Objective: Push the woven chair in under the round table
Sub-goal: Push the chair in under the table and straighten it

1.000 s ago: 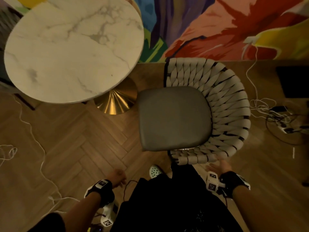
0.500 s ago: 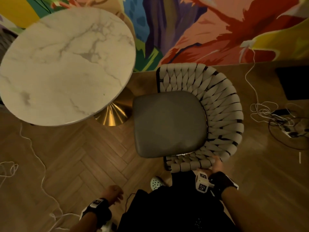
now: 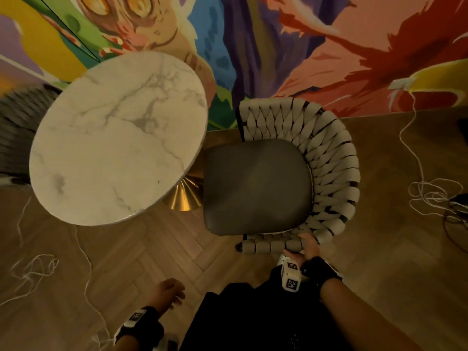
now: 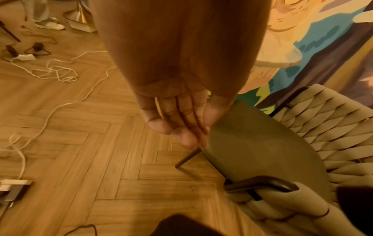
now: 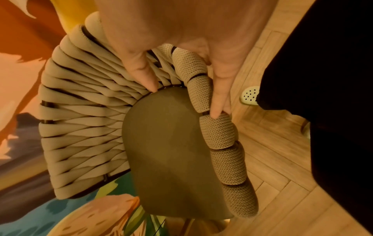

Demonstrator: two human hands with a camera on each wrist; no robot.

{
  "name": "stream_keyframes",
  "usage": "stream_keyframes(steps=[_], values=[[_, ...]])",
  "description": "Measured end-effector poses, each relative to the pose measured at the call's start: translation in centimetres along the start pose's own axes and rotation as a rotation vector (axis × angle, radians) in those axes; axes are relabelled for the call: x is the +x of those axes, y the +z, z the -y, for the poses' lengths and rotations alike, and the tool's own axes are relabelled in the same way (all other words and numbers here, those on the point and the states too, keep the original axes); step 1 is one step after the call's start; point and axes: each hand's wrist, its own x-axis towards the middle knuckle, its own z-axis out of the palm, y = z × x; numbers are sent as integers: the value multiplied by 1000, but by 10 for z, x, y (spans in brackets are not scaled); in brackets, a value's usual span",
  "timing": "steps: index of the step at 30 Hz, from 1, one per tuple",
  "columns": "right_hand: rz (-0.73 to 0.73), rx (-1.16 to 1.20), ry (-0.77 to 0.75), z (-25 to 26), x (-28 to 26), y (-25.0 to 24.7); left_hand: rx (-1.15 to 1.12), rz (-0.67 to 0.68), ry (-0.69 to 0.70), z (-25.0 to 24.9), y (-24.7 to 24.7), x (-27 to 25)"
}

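The woven chair point(image 3: 331, 158) has a beige strap back and a grey seat cushion point(image 3: 255, 188). It stands right of the round marble table point(image 3: 119, 138), and the seat's front edge meets the tabletop's right edge in the head view. My right hand point(image 3: 305, 245) grips the near end of the woven rim point(image 5: 201, 89), thumb point(image 5: 141, 70) inside and fingers point(image 5: 220, 95) outside. My left hand point(image 3: 168, 293) hangs low over the floor, fingers point(image 4: 177, 126) relaxed and holding nothing, just left of the seat's corner point(image 4: 242, 143).
The table's gold cone base point(image 3: 184, 196) sits beside the seat. A painted mural wall point(image 3: 316, 54) rises close behind the chair. White cables lie on the wooden floor at left point(image 3: 33, 267) and right point(image 3: 430, 196). Another woven seat point(image 3: 15, 138) shows blurred far left.
My right hand has moved forward from behind the chair and taken hold of the woven rim. The head view has tilted up toward the wall. The left hand stays low and idle.
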Motion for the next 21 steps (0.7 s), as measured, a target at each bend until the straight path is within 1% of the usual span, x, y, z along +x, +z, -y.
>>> stream_keyframes(steps=[4, 8, 11, 15, 18, 21], values=[[-8, -85, 15, 28, 14, 24, -60, -24, -86, 6, 8, 1], [-27, -191, 5, 53, 27, 50, -98, -8, -175, 14, 18, 3], [-41, -221, 4, 70, 38, 70, -127, 0, -195, 13, 20, 13], [-56, -240, -2, 90, 51, 99, -135, 11, -198, -16, 6, 31], [-36, -246, -22, 103, 51, 121, -135, -4, -151, -52, -19, 53], [-20, -240, -16, 115, 53, 141, -120, 28, -99, -94, -46, 78]])
